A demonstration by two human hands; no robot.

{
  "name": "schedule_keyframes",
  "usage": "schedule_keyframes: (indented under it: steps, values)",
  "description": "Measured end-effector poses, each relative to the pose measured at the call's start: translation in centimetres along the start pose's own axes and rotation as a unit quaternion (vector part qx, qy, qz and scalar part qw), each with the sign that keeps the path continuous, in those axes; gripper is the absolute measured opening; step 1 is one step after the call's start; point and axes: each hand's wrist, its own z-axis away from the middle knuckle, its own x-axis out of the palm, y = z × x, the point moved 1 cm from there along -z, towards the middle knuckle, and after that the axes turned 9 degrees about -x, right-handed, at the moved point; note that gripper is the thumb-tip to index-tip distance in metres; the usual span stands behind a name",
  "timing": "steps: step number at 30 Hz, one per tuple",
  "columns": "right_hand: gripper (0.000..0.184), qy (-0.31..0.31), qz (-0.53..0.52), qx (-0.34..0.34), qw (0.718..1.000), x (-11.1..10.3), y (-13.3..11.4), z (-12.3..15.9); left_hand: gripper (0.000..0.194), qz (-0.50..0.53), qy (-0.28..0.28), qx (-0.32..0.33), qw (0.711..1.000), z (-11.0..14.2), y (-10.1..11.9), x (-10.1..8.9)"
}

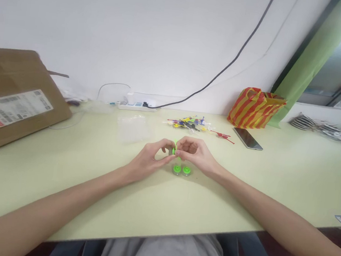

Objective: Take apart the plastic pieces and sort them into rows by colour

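Observation:
My left hand (150, 158) and my right hand (193, 154) meet above the pale green desk (228, 184), fingertips pinching a small bright green plastic piece (174, 148) from both sides. Most of that piece is hidden by my fingers. Just below my hands, two green-and-grey round discs (177, 169) (187, 170) lie side by side on the desk, and a thin green strip seems to link them to the held piece.
Behind my hands lie a clear plastic bag (133, 128) and a heap of multicoloured plastic parts (189, 124). A smartphone (247, 138) and a red-and-yellow striped bag (254, 109) stand to the right; a cardboard parcel (16, 98) lies left. A power strip (136, 107) sits against the wall.

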Motion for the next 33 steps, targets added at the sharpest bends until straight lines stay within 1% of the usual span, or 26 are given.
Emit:
schedule_keyframes:
  steps: [4, 7, 9, 12, 14, 16, 18, 19, 20, 21, 22, 23, 24, 26, 28, 30, 31, 33]
  values:
    - [0.03, -0.034, -0.039, 0.027, 0.998, -0.7, 0.3, 0.0, 0.02, -0.004, -0.025, 0.01, 1.0, 0.1, 0.7, 0.3]
    - [0.027, -0.063, -0.078, 0.029, 0.995, -1.1, 0.7, -0.1, 0.023, -0.004, -0.027, 0.012, 1.0, 0.1, 1.0, 0.3]
    - [0.024, -0.07, -0.1, 0.025, 0.992, -1.4, 0.9, -0.1, 0.023, -0.008, -0.026, 0.014, 1.0, 0.1, 0.9, 0.3]
    - [0.025, -0.088, -0.11, 0.021, 0.99, -1.9, 0.8, -0.3, 0.021, -0.025, -0.055, 0.043, 0.997, 0.1, 0.5, 0.3]
    - [0.029, -0.093, -0.094, 0.015, 0.991, -2.2, 0.6, -0.6, 0.021, -0.043, -0.06, 0.056, 0.996, 0.0, 0.0, 0.3]
    - [0.03, -0.066, -0.059, 0.0, 0.996, -2.8, 0.7, -0.8, 0.022, -0.067, -0.035, 0.058, 0.995, -0.2, -0.6, 0.4]
    - [0.028, -0.019, 0.03, -0.02, 0.999, -3.6, 1.3, -1.1, 0.022, -0.096, -0.006, 0.06, 0.994, -0.3, -1.1, 0.4]
    - [0.025, 0.0, 0.107, -0.028, 0.994, -4.1, 1.8, -1.2, 0.021, -0.11, 0.001, 0.062, 0.992, -0.4, -1.4, 0.4]
    - [0.019, 0.011, 0.202, -0.029, 0.979, -4.6, 2.4, -1.3, 0.021, -0.123, 0.006, 0.064, 0.99, -0.5, -1.6, 0.4]
    - [0.013, 0.015, 0.302, -0.023, 0.953, -5.2, 3.0, -1.4, 0.02, -0.136, 0.009, 0.064, 0.989, -0.5, -1.7, 0.3]
    - [0.008, 0.014, 0.392, -0.011, 0.92, -5.7, 3.6, -1.4, 0.021, -0.146, 0.012, 0.063, 0.987, -0.6, -1.9, 0.2]
    - [0.007, 0.006, 0.463, 0.003, 0.887, -6.1, 4.2, -1.5, 0.021, -0.155, 0.014, 0.063, 0.986, -0.6, -2.0, 0.2]
    - [0.012, -0.005, 0.513, 0.019, 0.858, -6.5, 4.7, -1.6, 0.021, -0.163, 0.017, 0.063, 0.984, -0.6, -2.0, 0.1]
    - [0.022, -0.03, 0.571, 0.042, 0.819, -6.7, 5.4, -1.8, 0.022, -0.174, 0.018, 0.068, 0.982, -0.6, -2.1, 0.0]
    - [0.027, -0.05, 0.609, 0.056, 0.79, -6.5, 5.5, -1.9, 0.021, -0.181, 0.018, 0.076, 0.98, -0.6, -2.1, 0.1]
    - [0.027, -0.077, 0.631, 0.067, 0.769, -5.9, 5.2, -1.9, 0.021, -0.185, 0.021, 0.086, 0.979, -0.7, -2.1, 0.1]
    - [0.027, -0.092, 0.633, 0.069, 0.766, -5.6, 5.0, -1.9, 0.021, -0.186, 0.022, 0.09, 0.978, -0.7, -2.1, 0.2]
    - [0.03, -0.111, 0.623, 0.063, 0.771, -5.1, 4.5, -1.7, 0.02, -0.188, 0.026, 0.093, 0.977, -0.7, -2.1, 0.2]
